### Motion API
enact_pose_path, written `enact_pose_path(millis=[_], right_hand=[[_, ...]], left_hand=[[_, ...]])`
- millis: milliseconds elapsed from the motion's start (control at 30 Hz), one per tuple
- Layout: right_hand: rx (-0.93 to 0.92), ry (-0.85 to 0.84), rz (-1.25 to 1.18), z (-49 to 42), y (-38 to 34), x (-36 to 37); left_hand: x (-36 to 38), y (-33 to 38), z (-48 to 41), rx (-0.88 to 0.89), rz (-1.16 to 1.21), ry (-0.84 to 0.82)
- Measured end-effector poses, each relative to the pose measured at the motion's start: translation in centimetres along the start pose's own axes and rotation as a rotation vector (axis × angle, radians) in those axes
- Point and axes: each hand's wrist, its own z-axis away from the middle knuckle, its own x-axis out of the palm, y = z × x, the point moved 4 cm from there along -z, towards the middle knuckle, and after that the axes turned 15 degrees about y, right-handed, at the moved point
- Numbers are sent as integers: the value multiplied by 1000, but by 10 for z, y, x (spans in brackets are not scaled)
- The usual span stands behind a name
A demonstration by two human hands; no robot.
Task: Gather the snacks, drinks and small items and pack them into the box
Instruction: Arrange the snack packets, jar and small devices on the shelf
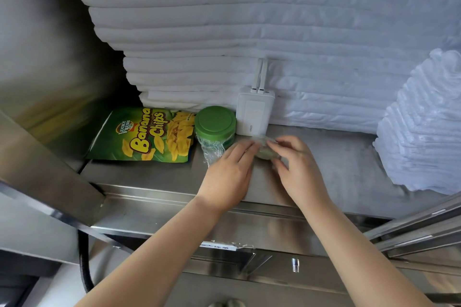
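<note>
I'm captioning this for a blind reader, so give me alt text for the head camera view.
Two bare hands, left hand and right hand, meet on a small clear-wrapped item on a steel shelf. Behind lie a banana chips bag, a green-lidded jar and a white power bank, against stacked white linens.

Single view only, head-mounted, wide-angle. Looks forward and steeply down onto a steel shelf (324, 157) from close above its front edge. Both forearms enter from the bottom of frame, left hand (228, 172) and right hand (298, 164) near centre. Stacked white linens (249, 32) fill the upper field, bowed by lens distortion. No second view, so no shared area.
</note>
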Motion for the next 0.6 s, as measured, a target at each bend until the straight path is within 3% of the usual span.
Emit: enact_pose_path(millis=[167, 600], right_hand=[[-81, -7, 8, -8, -9, 15], [-11, -46, -89, -21, -5, 26]], left_hand=[[-2, -6, 2, -13, -67, -59], [1, -9, 5, -49, -95, -75]])
